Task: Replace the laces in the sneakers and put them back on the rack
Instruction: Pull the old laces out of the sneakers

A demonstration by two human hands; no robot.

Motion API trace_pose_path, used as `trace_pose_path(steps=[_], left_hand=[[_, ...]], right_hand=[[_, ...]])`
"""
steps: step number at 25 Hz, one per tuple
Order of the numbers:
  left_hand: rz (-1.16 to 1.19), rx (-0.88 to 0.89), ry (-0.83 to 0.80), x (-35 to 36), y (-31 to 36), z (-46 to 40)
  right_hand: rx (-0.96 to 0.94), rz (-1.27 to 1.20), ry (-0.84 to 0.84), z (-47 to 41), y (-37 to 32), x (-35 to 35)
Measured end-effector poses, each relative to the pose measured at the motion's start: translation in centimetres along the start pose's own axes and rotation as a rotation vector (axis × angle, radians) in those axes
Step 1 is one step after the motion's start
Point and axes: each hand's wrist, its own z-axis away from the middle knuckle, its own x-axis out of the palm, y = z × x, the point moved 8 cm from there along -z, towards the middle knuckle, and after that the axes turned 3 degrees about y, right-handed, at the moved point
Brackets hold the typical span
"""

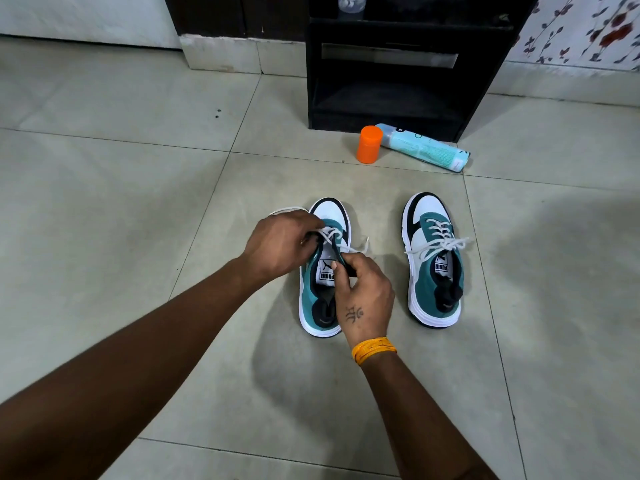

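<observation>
Two teal, white and black sneakers stand on the tiled floor, toes pointing away from me. The left sneaker (317,306) is partly laced; its white lace (353,249) trails loose to both sides. My left hand (282,242) pinches the lace at the upper eyelets. My right hand (363,294), with an orange wristband, grips the black edge of the shoe's eyelet flap beside the tongue. The right sneaker (434,268) is fully laced with a white lace tied in a bow. The black shoe rack (398,67) stands beyond the shoes.
An orange cap (370,144) stands upright and a light blue spray can (426,148) lies on its side on the floor in front of the rack. A floral curtain (588,29) hangs at the far right. A white step edge (221,53) lies left of the rack.
</observation>
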Motion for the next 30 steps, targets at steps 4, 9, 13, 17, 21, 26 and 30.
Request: trace_pose_path(steps=[4,9,13,17,21,26,30], left_hand=[[-0.018,-0.111,0.058,-0.1,-1.1,-0.3],[-0.012,-0.345,0.037,-0.1,-5.1,0.7],[0.067,0.015,-0.001,0.4,-0.5,0.0],[0.147,-0.186,0.084,-0.1,-3.0,-0.4],[0.140,0.011,0.008,0.5,-1.0,-0.4],[0.094,-0.266,0.079,0.5,-4.1,-0.8],[0.093,-0.294,0.069,0.6,-4.8,-0.1]], right_hand=[[-0.006,0.012,-0.011,-0.1,-0.1,0.1],[0.008,0.016,-0.002,0.1,-0.1,-0.1],[0.005,0.031,-0.012,0.0,-0.1,0.0],[0.000,0.027,-0.021,0.0,-0.1,-0.1],[-0.006,0.028,-0.019,0.0,-0.1,0.0],[-0.011,0.042,-0.027,0.0,-0.2,0.0],[-0.023,0.045,-0.026,-0.1,-0.2,0.1]])
